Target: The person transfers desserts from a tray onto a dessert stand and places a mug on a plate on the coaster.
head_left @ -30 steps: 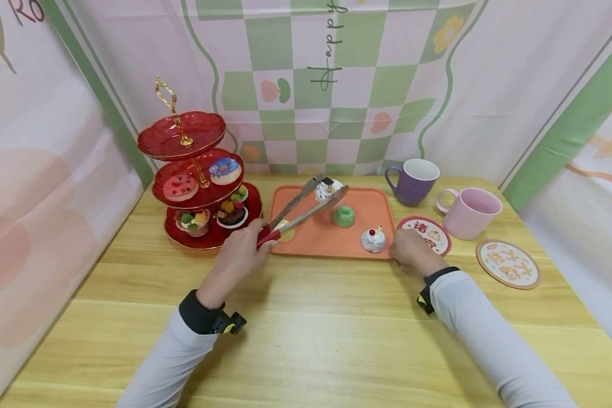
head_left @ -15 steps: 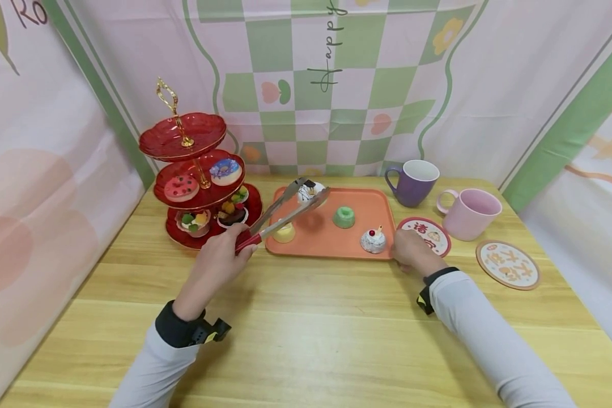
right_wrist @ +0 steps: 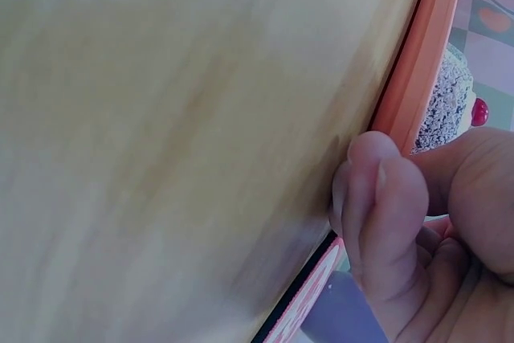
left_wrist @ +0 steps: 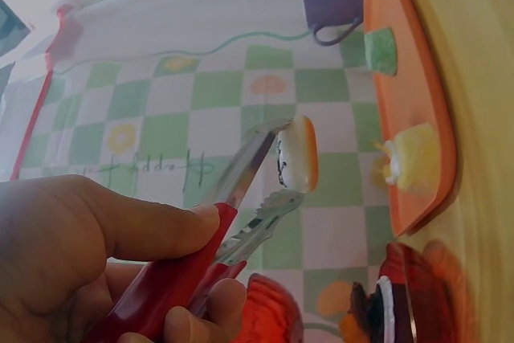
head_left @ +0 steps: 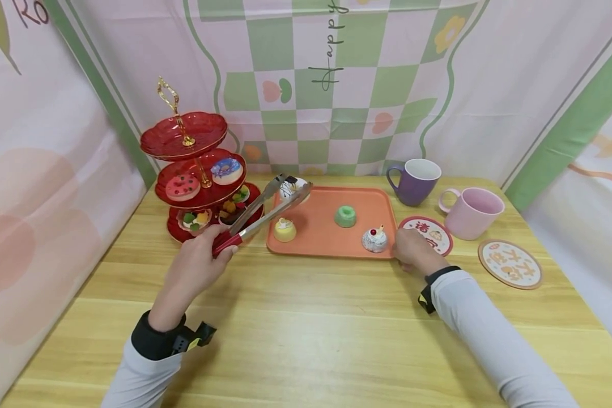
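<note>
My left hand [head_left: 196,263] grips red-handled metal tongs [head_left: 255,218]. Between the tong tips is a white doughnut with dark drizzle [left_wrist: 299,154], raised off the tray in the left wrist view. My right hand [head_left: 413,249] pinches the front right corner of the orange tray [head_left: 316,232] with curled fingers; the thumb partly hides that corner in the right wrist view. On the tray lie a yellow cake [head_left: 284,230], a green ring-shaped cake [head_left: 345,216] and a white speckled cake with a cherry [head_left: 374,240]. The red three-tier stand [head_left: 183,136] stands left, beyond my left hand.
The stand's middle tier bears a pink doughnut [head_left: 182,187] and a blue one [head_left: 226,171]; tartlets [head_left: 194,220] sit below. Right of the tray are a purple mug [head_left: 414,182], a pink mug [head_left: 471,213] and two round coasters [head_left: 510,264]. A patterned curtain [head_left: 331,85] hangs behind.
My left hand has moved left and toward me, carrying the doughnut in the tongs from over the tray's middle to its back left corner. The right hand stays at the tray corner.
</note>
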The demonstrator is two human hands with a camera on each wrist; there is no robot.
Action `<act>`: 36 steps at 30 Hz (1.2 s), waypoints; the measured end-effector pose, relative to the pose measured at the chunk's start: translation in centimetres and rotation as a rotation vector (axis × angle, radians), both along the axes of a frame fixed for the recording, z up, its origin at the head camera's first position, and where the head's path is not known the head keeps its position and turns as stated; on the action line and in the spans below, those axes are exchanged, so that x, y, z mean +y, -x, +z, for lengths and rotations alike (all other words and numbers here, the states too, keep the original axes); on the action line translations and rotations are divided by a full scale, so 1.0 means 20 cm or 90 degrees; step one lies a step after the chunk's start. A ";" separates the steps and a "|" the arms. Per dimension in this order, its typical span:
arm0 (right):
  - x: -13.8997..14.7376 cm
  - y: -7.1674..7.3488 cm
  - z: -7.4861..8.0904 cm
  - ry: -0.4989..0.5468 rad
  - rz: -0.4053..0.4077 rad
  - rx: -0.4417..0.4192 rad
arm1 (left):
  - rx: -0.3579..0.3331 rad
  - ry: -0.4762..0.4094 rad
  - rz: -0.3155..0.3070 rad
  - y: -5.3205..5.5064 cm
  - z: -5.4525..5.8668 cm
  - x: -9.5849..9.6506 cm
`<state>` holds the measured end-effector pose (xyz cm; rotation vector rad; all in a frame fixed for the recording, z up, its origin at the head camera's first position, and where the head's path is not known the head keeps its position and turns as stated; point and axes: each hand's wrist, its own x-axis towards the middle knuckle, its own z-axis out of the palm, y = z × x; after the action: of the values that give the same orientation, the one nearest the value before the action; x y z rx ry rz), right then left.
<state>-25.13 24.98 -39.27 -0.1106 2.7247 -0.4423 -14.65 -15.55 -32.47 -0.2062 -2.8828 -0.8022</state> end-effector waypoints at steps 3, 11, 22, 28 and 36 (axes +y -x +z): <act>0.00 0.00 0.00 0.006 0.001 0.007 | 0.001 0.002 0.002 -0.01 0.02 -0.02; -0.01 0.01 -0.01 0.003 0.006 0.013 | 0.009 0.011 0.014 -0.06 0.06 -0.08; 0.00 0.00 0.01 -0.003 0.003 0.004 | 0.034 0.004 0.047 -0.14 0.11 -0.18; 0.00 0.00 0.01 -0.002 0.003 0.003 | 0.039 0.003 0.058 -0.16 0.12 -0.22; 0.00 0.00 0.00 -0.022 0.014 0.013 | 0.058 -0.014 0.070 -0.21 0.12 -0.27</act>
<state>-25.08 25.01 -39.34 -0.1359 2.7466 -0.3906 -10.37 -21.05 -29.99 -0.0779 -2.7711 -0.7825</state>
